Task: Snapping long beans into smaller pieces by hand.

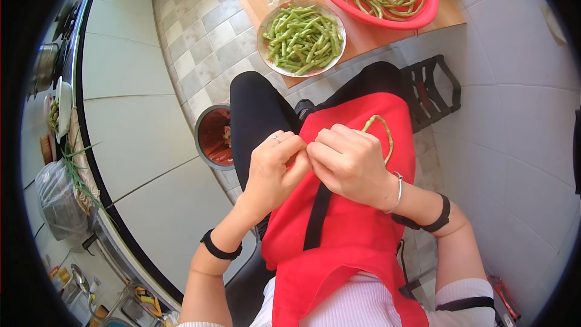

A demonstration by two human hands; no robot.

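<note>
My left hand [272, 166] and my right hand [348, 163] meet over my lap, above a red apron [351, 236]. Both pinch one long green bean [382, 130], whose free end curls up and right from my right hand. The part between my fingertips is hidden. Ahead on a low wooden table [363, 36] stands a round plate of short cut bean pieces [301, 37]. A red basin [423, 15] with several whole long beans sits further back right.
A small round bin [213, 139] with a reddish inside stands on the tiled floor by my left knee. A black stool [433, 91] is to the right. White cabinets and a counter with greens, a pot and bags run along the left.
</note>
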